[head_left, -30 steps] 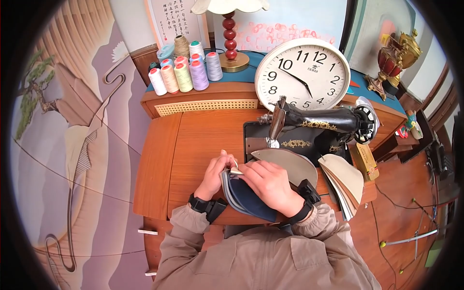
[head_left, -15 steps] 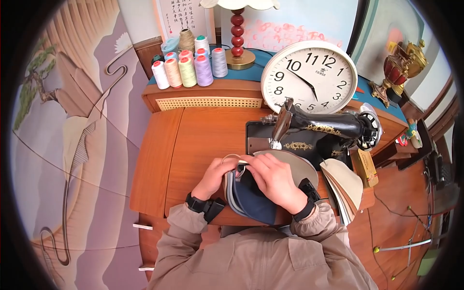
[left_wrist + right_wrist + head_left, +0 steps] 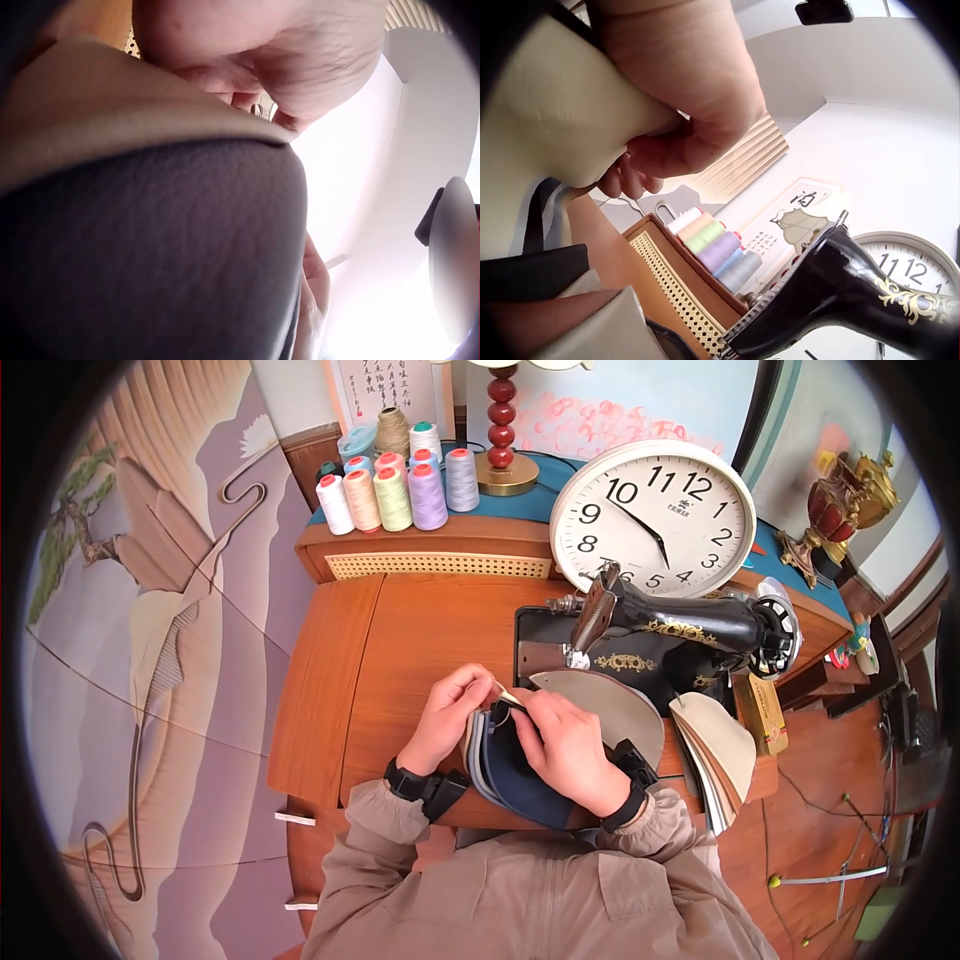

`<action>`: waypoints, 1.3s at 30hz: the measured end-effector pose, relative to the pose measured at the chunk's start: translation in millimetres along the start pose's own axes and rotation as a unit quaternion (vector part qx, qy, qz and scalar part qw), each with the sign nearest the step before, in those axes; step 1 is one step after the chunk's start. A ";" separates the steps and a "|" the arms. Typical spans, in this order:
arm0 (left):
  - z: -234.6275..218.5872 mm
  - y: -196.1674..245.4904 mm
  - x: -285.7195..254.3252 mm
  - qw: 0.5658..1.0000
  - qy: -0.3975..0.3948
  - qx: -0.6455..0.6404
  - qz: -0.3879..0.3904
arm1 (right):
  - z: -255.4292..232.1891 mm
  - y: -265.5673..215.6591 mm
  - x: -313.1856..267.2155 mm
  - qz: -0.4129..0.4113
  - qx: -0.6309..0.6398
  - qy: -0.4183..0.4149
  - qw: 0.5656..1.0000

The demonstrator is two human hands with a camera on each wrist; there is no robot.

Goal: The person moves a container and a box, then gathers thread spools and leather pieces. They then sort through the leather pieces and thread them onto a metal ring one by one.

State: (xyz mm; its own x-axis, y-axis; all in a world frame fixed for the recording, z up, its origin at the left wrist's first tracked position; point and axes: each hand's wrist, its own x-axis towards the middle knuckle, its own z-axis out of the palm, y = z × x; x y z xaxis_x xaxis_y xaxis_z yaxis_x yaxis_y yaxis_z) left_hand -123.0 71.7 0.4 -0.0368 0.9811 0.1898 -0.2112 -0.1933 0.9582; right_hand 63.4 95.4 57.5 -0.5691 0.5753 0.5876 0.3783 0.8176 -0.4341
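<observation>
A stack of rounded swatches, with a navy one on top and grey-blue ones fanned below, stands between the two hands. At its top corner my left hand pinches a thin ring with thumb and fingertips. My right hand grips a pale swatch at the same corner, its fingers curled over the edge. This pale yellow swatch fills the upper left of the right wrist view. Large in the left wrist view are a dark swatch and a beige one. The fingertips partly hide the ring.
Behind the hands stands a black sewing machine, with a grey-beige rounded piece on its bed. To the right lie another fanned swatch stack and a yellow box. Thread spools, a lamp and a clock line the back shelf.
The left fingers have shifted about the stack's corner; the ring that arched above them half a second ago now shows lower. The right hand has turned slightly, still gripping. The head view has drifted.
</observation>
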 end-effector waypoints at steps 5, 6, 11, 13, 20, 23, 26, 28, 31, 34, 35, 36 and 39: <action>-3.9 -6.5 3.6 0.998 -0.002 -0.027 0.049 | 1.7 0.2 -3.9 0.030 0.020 -0.018 0.999; -3.6 -9.6 4.6 0.992 0.019 -0.092 0.081 | 2.0 -0.3 -4.9 0.031 0.029 -0.013 0.999; 1.9 -2.8 3.5 0.983 0.047 -0.166 0.056 | 3.7 1.4 -7.3 0.046 0.039 -0.016 0.998; 5.7 -0.2 3.1 0.989 0.046 -0.136 0.024 | 2.7 0.9 -5.8 0.055 0.041 -0.007 0.998; 3.0 2.6 0.0 0.995 0.080 -0.022 0.051 | -5.0 2.7 0.0 -0.022 0.014 -0.030 0.999; 4.1 4.6 -0.5 0.990 0.111 -0.080 0.045 | -10.1 -2.3 -1.8 -0.026 0.005 -0.056 0.998; 1.9 0.9 0.6 0.991 0.076 -0.100 0.048 | -15.6 -2.8 -0.6 -0.027 0.008 -0.074 0.997; 0.9 0.5 0.1 0.993 0.049 -0.102 0.045 | -19.7 -0.9 1.6 -0.036 0.011 -0.074 0.997; 0.3 1.2 -0.9 0.996 0.000 -0.088 0.028 | -20.7 -2.0 4.0 -0.009 0.021 -0.058 0.998; 1.9 1.0 -2.8 0.998 -0.063 -0.028 0.014 | -9.3 0.7 3.3 0.068 0.029 0.055 0.996; 3.1 2.6 -1.8 0.997 -0.064 -0.028 0.014 | -10.2 2.0 0.7 0.067 0.029 0.055 0.996; 5.1 5.1 -0.2 0.999 -0.025 -0.028 0.014 | -12.6 1.1 -1.9 0.129 0.129 0.031 0.983; 3.1 2.6 2.3 0.998 0.024 -0.057 0.016 | -28.2 3.1 -8.3 0.186 0.201 0.078 0.959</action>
State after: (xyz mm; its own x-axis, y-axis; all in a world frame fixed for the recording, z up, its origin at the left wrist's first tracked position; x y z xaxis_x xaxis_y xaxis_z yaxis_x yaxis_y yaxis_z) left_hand -120.6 73.4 4.0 -0.0920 0.9742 0.2061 -0.3186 -0.2249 0.9208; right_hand 89.8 93.9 70.5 -0.3210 0.8471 0.4236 0.2040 0.4986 -0.8425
